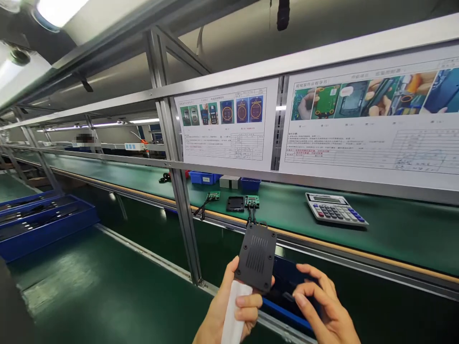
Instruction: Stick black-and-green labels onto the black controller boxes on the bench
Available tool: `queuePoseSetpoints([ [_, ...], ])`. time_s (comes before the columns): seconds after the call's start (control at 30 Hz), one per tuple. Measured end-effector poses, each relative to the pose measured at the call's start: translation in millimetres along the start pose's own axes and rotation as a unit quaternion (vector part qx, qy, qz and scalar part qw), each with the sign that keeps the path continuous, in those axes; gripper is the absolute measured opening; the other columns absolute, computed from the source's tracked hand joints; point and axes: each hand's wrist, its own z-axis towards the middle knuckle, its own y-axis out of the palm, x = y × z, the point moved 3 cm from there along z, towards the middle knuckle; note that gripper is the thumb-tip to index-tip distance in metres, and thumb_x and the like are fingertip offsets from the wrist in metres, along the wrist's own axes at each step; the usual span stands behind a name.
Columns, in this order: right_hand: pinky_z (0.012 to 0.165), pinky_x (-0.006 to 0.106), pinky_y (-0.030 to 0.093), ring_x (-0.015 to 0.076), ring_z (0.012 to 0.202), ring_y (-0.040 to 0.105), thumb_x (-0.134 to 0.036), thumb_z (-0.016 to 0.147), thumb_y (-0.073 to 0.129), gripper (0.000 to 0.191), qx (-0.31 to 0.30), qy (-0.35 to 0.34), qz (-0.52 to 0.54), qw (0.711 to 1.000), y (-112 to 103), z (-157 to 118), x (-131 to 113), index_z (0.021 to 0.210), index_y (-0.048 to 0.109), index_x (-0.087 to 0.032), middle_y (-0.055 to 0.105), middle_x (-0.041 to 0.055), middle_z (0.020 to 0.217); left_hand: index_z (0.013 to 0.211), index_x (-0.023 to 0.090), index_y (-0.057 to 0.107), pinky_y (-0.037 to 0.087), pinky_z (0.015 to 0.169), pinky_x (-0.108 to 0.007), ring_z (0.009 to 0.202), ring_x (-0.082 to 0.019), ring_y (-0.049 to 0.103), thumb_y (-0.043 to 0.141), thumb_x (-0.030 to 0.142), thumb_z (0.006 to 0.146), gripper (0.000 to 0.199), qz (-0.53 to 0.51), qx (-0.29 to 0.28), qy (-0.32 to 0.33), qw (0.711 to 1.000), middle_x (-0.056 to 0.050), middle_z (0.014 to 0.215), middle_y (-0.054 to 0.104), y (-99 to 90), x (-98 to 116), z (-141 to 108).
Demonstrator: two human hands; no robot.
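Note:
My left hand [229, 310] grips a black rectangular plastic case [256, 258] with vent slots in its middle and screws around the edge. A folded white strip [234, 313], which looks like paper, is held under the fingers of the same hand. To the right of the case, apart from it, is my right hand [324, 306], its thumb and index fingertips brought together and the other fingers curled loosely. Whatever lies between those fingertips, if anything, is too small to make out. Dark cables [252, 215] show just beyond the case's top end, leading to a green circuit board [251, 200].
On the green bench shelf lie another circuit board with wires [213, 196], a black open case part [234, 204] and a calculator [335, 210]. Blue bins [204, 177] stand behind. A metal post [179, 200] rises left of my hands. Blue trays [46, 224] sit far left.

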Motion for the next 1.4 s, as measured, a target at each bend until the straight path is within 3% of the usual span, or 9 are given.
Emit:
queuePoseSetpoints([
  [0.1, 0.09, 0.049, 0.055, 0.0326, 0.127, 0.047, -0.039, 0.093, 0.053, 0.025, -0.021, -0.048, -0.063, 0.997, -0.5, 9.7, -20.3, 0.078, 0.065, -0.025, 0.05, 0.0091, 0.138, 0.088, 0.004, 0.067, 0.02, 0.033, -0.008, 0.035, -0.001, 0.018, 0.016, 0.07, 0.094, 0.083, -0.137, -0.01, -0.065, 0.988, 0.005, 0.043, 0.034, 3.7, -39.4, -1.8],
  [0.23, 0.09, 0.055, 0.052, 0.035, 0.13, 0.041, -0.037, 0.094, 0.051, 0.028, -0.033, -0.073, -0.072, 0.994, 0.9, 3.7, -36.4, 0.074, 0.065, -0.024, 0.046, 0.0093, 0.143, 0.088, 0.003, 0.065, 0.018, 0.031, -0.009, 0.031, -0.001, 0.02, 0.014, 0.072, 0.092, 0.086, -0.19, 0.026, -0.078, 0.978, 0.005, 0.043, 0.037, 12.9, -61.9, -2.2],
  [0.37, 0.087, 0.058, 0.051, 0.0371, 0.129, 0.041, -0.038, 0.095, 0.049, 0.031, -0.029, -0.039, -0.06, 0.997, 0.0, -5.4, -36.0, 0.072, 0.065, -0.023, 0.047, 0.01, 0.142, 0.092, 0.001, 0.063, 0.02, 0.031, -0.009, 0.032, 0.0, 0.023, 0.023, 0.07, 0.094, 0.08, -0.228, 0.036, -0.068, 0.97, 0.003, 0.049, 0.044, 15.0, -74.7, -0.8],
  [0.57, 0.095, 0.062, 0.046, 0.0372, 0.134, 0.033, -0.035, 0.093, 0.053, 0.024, -0.066, 0.016, -0.039, 0.997, -4.9, -12.1, -31.1, 0.075, 0.066, -0.025, 0.04, 0.0041, 0.147, 0.1, 0.005, 0.065, 0.019, 0.032, -0.008, 0.033, -0.001, 0.018, 0.061, 0.063, 0.083, 0.061, -0.182, -0.051, -0.034, 0.981, 0.006, 0.041, 0.04, 3.0, -93.6, 7.6],
  [0.93, 0.093, 0.066, 0.041, 0.0386, 0.131, 0.033, -0.03, 0.091, 0.054, 0.018, -0.033, -0.024, -0.037, 0.998, -8.7, -17.2, -33.8, 0.077, 0.064, -0.025, 0.039, 0.0046, 0.146, 0.094, 0.006, 0.068, 0.023, 0.031, -0.008, 0.03, 0.0, 0.022, 0.08, 0.052, 0.072, 0.052, -0.192, -0.105, -0.018, 0.976, 0.005, 0.039, 0.047, 12.7, -98.5, 5.7],
  [1.17, 0.095, 0.065, 0.04, 0.0361, 0.132, 0.033, -0.03, 0.092, 0.054, 0.018, -0.058, -0.007, -0.02, 0.998, -7.8, -17.8, -34.5, 0.077, 0.063, -0.026, 0.039, 0.0029, 0.146, 0.093, 0.004, 0.069, 0.027, 0.033, -0.008, 0.031, 0.0, 0.023, 0.083, 0.045, 0.07, 0.05, -0.205, -0.077, -0.027, 0.975, 0.005, 0.04, 0.047, 22.9, -91.2, -4.1],
  [1.4, 0.096, 0.065, 0.04, 0.0358, 0.132, 0.033, -0.031, 0.092, 0.054, 0.019, -0.066, 0.005, -0.017, 0.998, -6.4, -14.8, -38.1, 0.077, 0.063, -0.026, 0.039, 0.0029, 0.145, 0.092, 0.003, 0.069, 0.028, 0.033, -0.008, 0.031, 0.0, 0.023, 0.082, 0.045, 0.072, 0.048, -0.215, -0.08, -0.03, 0.973, 0.004, 0.041, 0.047, 19.7, -91.3, -4.6],
])
